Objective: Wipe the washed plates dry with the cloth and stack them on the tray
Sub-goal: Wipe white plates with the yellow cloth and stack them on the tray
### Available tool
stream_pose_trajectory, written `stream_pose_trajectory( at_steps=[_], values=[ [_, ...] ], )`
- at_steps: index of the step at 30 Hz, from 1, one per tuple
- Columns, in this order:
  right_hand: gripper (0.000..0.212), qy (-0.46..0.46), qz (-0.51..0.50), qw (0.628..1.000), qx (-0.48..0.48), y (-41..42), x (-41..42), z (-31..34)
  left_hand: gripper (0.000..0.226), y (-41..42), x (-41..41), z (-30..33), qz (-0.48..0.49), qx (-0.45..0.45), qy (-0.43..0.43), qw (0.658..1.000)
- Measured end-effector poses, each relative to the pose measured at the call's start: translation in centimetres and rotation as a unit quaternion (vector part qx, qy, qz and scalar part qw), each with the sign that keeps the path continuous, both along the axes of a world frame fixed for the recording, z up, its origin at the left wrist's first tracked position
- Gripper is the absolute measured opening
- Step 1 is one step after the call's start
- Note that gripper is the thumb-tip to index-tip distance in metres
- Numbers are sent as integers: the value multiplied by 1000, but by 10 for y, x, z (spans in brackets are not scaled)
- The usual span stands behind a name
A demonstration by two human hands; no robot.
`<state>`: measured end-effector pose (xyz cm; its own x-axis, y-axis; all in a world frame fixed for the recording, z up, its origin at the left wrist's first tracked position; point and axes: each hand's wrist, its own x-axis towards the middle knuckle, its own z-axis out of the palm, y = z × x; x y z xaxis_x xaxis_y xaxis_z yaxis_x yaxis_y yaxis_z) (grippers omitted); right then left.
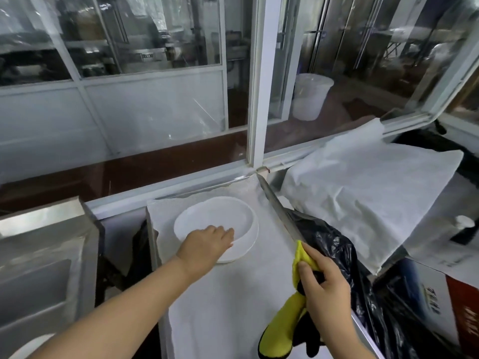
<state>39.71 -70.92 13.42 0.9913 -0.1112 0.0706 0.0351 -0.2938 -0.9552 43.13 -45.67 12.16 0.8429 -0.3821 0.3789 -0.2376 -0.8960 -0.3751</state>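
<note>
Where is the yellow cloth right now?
The yellow and black cloth is gripped in the right hand, lower right, beside the black plastic bag.

Legible text: none; the only lettering is a few large characters printed on the white-and-red face of a cardboard box [438, 307] at the lower right edge, too blurred and skewed to make out.

Black plastic bag [334, 244] bunched just right of the bench. White bucket [311, 95] behind the window glass. Steel sink [39, 268] at left.
</note>
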Motion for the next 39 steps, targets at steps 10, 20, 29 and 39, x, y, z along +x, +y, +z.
stream_pose_trajectory(
  at_steps=[10,20,29,39],
  values=[
    [49,6,-7,1000,7,-2,30,-20,69,-7,23,-40,-4,-8,49,999],
    [53,4,-6,1000,4,5,45,-32,58,-17,31,-72,-27,-39,82,996],
    [49,4,5,1000,6,18,53,-39,56,-22,32,-80,33,-95,146,984],
    [44,-4,82,996,-31,63,88,-22,64,-12,17,-68,41,-189,120,974]
  ],
)
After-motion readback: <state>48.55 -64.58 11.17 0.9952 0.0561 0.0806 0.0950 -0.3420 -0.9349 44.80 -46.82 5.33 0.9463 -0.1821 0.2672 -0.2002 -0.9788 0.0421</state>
